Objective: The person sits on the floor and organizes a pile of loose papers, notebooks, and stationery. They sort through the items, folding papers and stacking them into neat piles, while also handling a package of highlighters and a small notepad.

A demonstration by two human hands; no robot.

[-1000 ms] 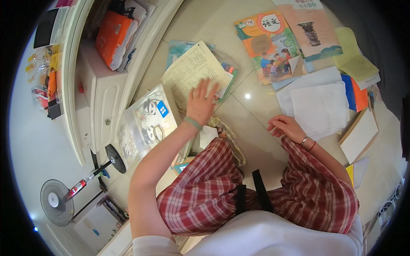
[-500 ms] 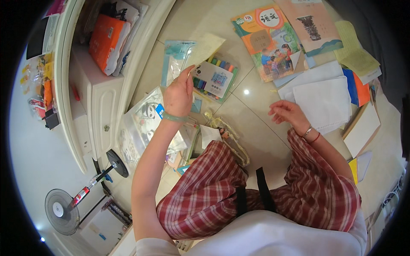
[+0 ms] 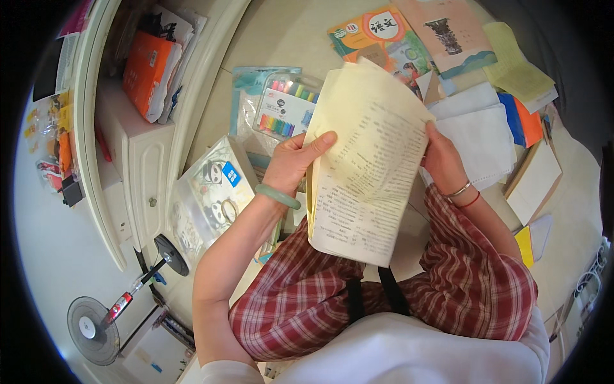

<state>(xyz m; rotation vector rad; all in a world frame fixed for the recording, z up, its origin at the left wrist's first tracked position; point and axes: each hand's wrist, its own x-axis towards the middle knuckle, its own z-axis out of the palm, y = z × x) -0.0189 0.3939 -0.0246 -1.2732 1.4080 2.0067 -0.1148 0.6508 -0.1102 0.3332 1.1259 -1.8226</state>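
Observation:
A folded stack of yellowish printed paper sheets (image 3: 371,160) is held up over my lap, its printing upside down to me. My left hand (image 3: 294,157) grips its left edge, the thumb lying on top. At the right edge, my right hand (image 3: 442,153) pinches the sheets; some of its fingers are hidden behind the paper. Just beyond my left hand lies a clear case of coloured markers (image 3: 286,105), partly covered by the sheets. Below and left of that hand is a clear-covered box with panda pictures (image 3: 217,185).
Beyond the sheets lie an orange-and-green textbook (image 3: 364,32) and a peach-coloured book (image 3: 446,38). White papers (image 3: 476,144), yellow-green sheets (image 3: 515,61) and a white board-like block (image 3: 534,185) are at right. A white cabinet (image 3: 147,173) and a standing fan (image 3: 93,329) are at left.
My left hand has brought the yellowish paper from above the marker case to over my lap. My right hand, free before, now holds its other edge.

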